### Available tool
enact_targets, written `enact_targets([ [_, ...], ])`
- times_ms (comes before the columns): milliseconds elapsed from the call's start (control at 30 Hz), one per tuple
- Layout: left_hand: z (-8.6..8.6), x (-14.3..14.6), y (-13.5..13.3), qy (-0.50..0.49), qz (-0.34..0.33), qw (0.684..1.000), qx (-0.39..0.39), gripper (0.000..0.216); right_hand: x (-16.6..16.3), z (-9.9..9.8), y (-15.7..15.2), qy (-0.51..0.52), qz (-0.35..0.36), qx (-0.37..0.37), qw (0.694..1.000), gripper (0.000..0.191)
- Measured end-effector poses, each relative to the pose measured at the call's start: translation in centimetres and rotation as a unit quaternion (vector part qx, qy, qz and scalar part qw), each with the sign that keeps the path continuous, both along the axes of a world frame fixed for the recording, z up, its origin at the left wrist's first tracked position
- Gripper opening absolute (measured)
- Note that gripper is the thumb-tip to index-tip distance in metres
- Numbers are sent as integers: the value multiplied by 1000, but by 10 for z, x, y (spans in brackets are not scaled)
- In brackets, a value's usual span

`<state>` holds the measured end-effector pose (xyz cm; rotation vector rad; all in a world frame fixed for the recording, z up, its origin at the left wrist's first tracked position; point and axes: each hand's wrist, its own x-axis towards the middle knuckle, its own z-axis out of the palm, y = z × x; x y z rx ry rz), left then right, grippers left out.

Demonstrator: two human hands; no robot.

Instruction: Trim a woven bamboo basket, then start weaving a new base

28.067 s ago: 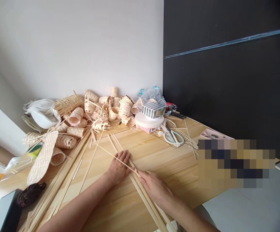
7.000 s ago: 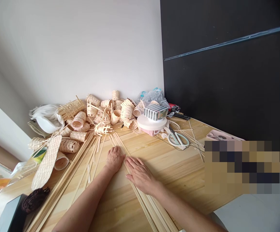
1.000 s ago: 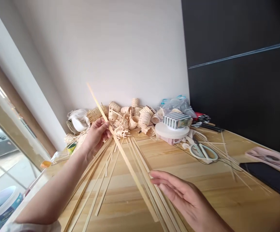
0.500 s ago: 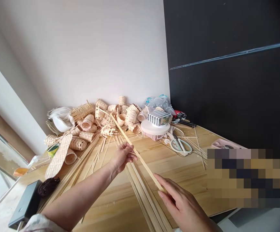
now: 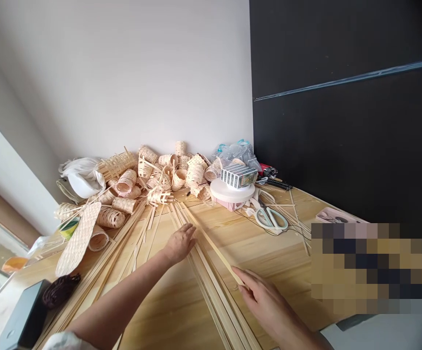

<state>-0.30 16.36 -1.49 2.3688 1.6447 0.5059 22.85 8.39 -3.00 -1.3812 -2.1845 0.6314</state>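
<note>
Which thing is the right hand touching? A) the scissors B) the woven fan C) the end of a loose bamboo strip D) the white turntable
C: the fingertips of the right hand meet the lower end of the loose bamboo strip.

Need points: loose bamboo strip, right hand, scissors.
Bamboo strip [image 5: 212, 245]: head view, on the strip's middle.
Right hand [image 5: 263, 301]: head view, on the back of the hand.
Scissors [image 5: 257, 219]: head view, on the left handle loop.
</note>
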Motion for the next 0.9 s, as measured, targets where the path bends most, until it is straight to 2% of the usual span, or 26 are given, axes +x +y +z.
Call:
enact_targets([
  [67, -10, 3, 8, 116, -19, 992, 36, 43, -6, -1, 4, -15, 1, -10, 1000, 48],
  [167, -24, 6, 18, 188, -8, 981, 38, 52, -11, -6, 8, -33, 7, -13, 999, 48],
  [400, -36, 6, 21, 177, -17, 982, 61, 52, -14, -12, 8, -61, -12, -10, 998, 45],
  [767, -28, 8, 17, 169, -18, 985, 36, 53, -20, -14, 0, -98, -10, 28, 995, 44],
  [900, -28, 8, 17, 180, -22, 983, 40, 52, -25, -11, -1, -143, -11, 32, 989, 43],
])
